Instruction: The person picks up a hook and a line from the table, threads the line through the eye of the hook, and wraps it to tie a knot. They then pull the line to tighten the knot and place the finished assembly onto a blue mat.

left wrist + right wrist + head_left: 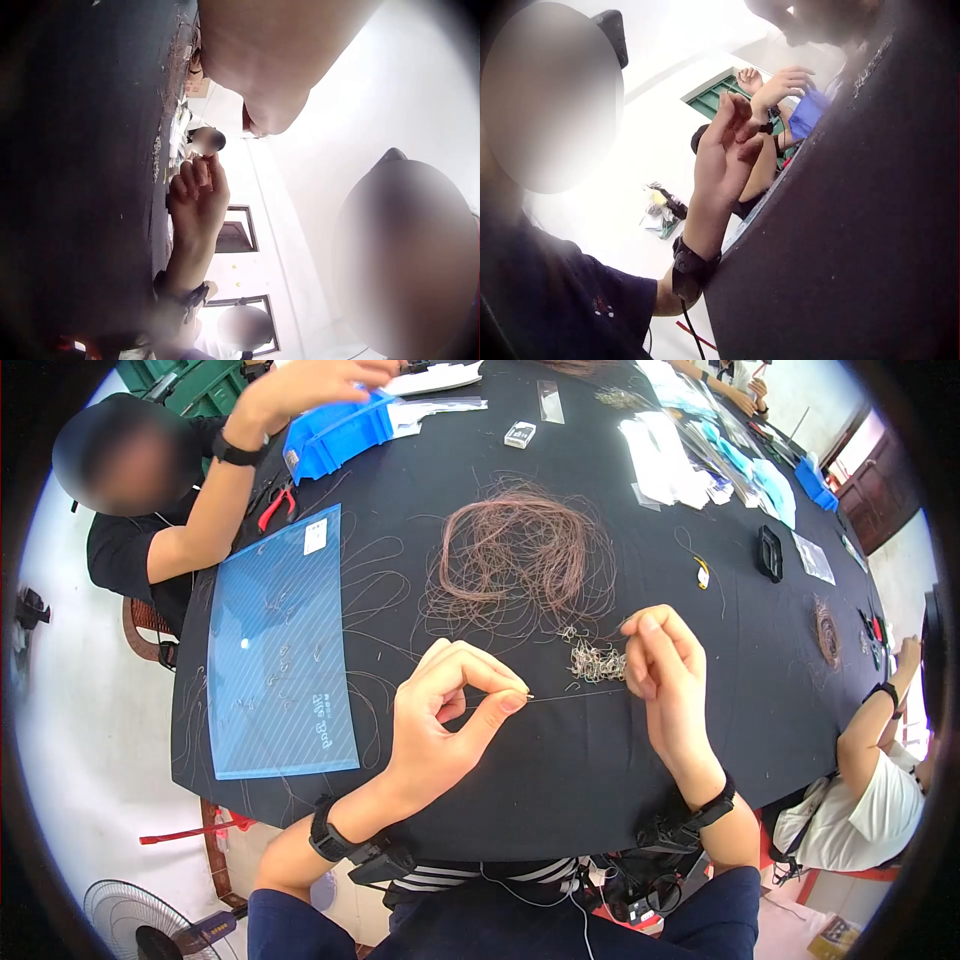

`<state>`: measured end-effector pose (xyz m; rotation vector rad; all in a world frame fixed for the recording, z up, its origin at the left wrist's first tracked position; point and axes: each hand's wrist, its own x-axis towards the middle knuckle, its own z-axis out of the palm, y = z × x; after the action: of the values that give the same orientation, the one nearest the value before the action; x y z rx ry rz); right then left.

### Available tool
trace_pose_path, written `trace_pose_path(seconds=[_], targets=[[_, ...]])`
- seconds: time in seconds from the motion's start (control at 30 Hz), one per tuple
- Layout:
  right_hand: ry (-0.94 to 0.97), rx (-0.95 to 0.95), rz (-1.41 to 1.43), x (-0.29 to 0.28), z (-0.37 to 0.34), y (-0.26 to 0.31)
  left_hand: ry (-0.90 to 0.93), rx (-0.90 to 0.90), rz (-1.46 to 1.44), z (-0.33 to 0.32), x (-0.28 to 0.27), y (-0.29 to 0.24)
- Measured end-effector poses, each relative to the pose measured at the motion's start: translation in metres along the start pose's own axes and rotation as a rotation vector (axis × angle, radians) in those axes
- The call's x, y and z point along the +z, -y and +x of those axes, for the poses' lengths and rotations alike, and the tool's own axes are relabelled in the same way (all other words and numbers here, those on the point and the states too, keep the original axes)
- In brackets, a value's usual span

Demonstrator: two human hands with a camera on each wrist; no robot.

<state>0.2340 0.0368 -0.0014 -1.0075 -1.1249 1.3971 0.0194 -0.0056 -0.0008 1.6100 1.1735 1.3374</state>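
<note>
Over the near part of the table my left hand (pixel 440 710) pinches a tiny gold-coloured piece (pixel 530 697) between thumb and forefinger; it is too small to make out its kind. From it a thin line (pixel 580 694) stretches across to my right hand (pixel 672 675), whose curled fingers hold it. Just beyond, beside the right fingers, lies a heap of small silvery hooks (pixel 597 662). A large loose tangle of brownish line (pixel 520 560) spreads farther back. In the right wrist view the left hand (pixel 731 142) appears with its fingertips together.
On the left lies a blue plastic folder (pixel 285 660) with loose line around it. Red-handled pliers (pixel 277 508) and a blue bin (pixel 340 435) are near a person's arm. A small yellow-tagged item (pixel 702 573) and a black tray (pixel 769 554) lie to the right. Other people sit around.
</note>
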Motion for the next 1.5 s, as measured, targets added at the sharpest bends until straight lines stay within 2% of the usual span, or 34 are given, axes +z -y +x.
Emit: trace_pose_path(seconds=[0.2,0.3,0.47,0.57,0.77,1.07,1.37,1.5], targets=[[-0.076,-0.089,0.175,0.001,0.001,-0.001,0.010,0.023,0.049,0.000,-0.001,-0.002],[0.104,-0.014,0.107,-0.001,0.001,0.000,0.023,0.131,0.161,0.002,-0.003,-0.004],[0.510,0.280,-0.057,0.009,-0.008,0.012,0.031,0.305,0.256,0.003,-0.001,-0.007],[0.674,0.368,-0.008,0.014,-0.013,0.009,0.043,0.380,0.266,0.004,-0.001,-0.005],[0.647,0.257,0.059,0.016,-0.017,0.003,0.060,0.429,0.309,0.004,-0.001,-0.005],[0.612,0.153,-0.092,0.014,-0.017,0.003,0.057,0.444,0.328,0.003,-0.001,-0.003],[0.519,0.049,-0.101,0.017,-0.019,0.005,0.076,0.438,0.355,0.003,-0.002,-0.003],[0.543,0.015,-0.160,0.014,-0.019,0.002,0.078,0.432,0.363,0.002,-0.002,-0.002]])
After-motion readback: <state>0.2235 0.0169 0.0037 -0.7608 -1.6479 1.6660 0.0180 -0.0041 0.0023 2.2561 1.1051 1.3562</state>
